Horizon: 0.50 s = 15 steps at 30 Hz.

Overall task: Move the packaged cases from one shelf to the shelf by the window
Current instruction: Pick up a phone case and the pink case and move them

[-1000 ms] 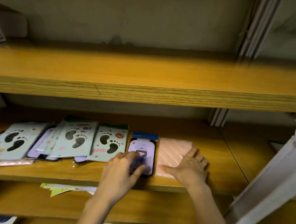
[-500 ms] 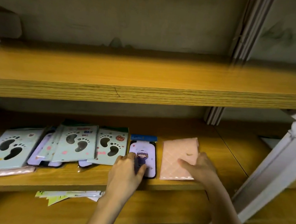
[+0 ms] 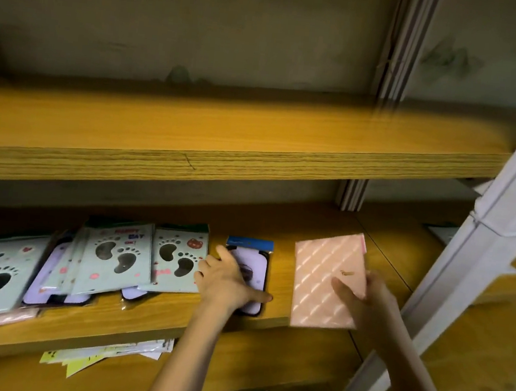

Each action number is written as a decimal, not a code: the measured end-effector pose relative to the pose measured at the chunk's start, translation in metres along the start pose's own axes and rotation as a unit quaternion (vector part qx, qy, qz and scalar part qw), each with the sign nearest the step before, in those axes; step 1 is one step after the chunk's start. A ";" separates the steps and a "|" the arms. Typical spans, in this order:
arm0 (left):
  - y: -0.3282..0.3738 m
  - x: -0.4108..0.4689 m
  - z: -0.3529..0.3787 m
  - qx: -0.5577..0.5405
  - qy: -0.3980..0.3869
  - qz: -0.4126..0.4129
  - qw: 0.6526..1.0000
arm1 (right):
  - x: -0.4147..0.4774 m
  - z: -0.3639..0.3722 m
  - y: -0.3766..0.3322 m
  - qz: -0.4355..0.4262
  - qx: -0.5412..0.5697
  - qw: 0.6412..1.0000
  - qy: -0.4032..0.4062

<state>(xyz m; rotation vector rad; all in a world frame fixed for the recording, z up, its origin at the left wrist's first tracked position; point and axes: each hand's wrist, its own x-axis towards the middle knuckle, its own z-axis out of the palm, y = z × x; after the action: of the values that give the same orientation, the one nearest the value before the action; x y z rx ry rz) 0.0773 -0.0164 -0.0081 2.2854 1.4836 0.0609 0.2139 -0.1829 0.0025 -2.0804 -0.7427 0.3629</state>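
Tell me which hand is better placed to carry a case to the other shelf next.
Probably the right hand: it already grips the pink quilted case, lifted past the shelf edge. The left hand only rests on the lavender case.

Bare wood lies open on the middle shelf (image 3: pixel 326 234) toward one o'clock from my right hand (image 3: pixel 366 302), up to the white upright post (image 3: pixel 451 279) at three o'clock. At nine o'clock from my left hand (image 3: pixel 225 282), overlapping footprint packages (image 3: pixel 116 257) crowd the board. The upper shelf (image 3: pixel 223 147) caps headroom at twelve o'clock.
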 end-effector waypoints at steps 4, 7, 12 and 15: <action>-0.005 0.007 -0.003 0.043 -0.030 0.014 0.999 | -0.013 -0.002 0.002 -0.001 -0.009 1.000 0.017; -0.007 0.010 0.000 0.075 -0.041 0.029 0.996 | -0.026 -0.006 0.007 0.006 0.009 1.000 0.024; -0.010 -0.007 -0.002 -0.138 -0.003 0.048 0.989 | -0.055 -0.021 0.022 0.023 0.107 0.994 0.025; -0.006 -0.030 -0.008 -0.301 -0.030 0.100 0.948 | -0.068 -0.031 0.027 0.012 0.167 0.985 0.033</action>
<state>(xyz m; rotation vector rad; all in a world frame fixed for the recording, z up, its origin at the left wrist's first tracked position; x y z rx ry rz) 0.0567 -0.0380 0.0029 1.8959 1.0113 0.4364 0.1865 -0.2573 -0.0027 -1.7780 -0.5736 0.4000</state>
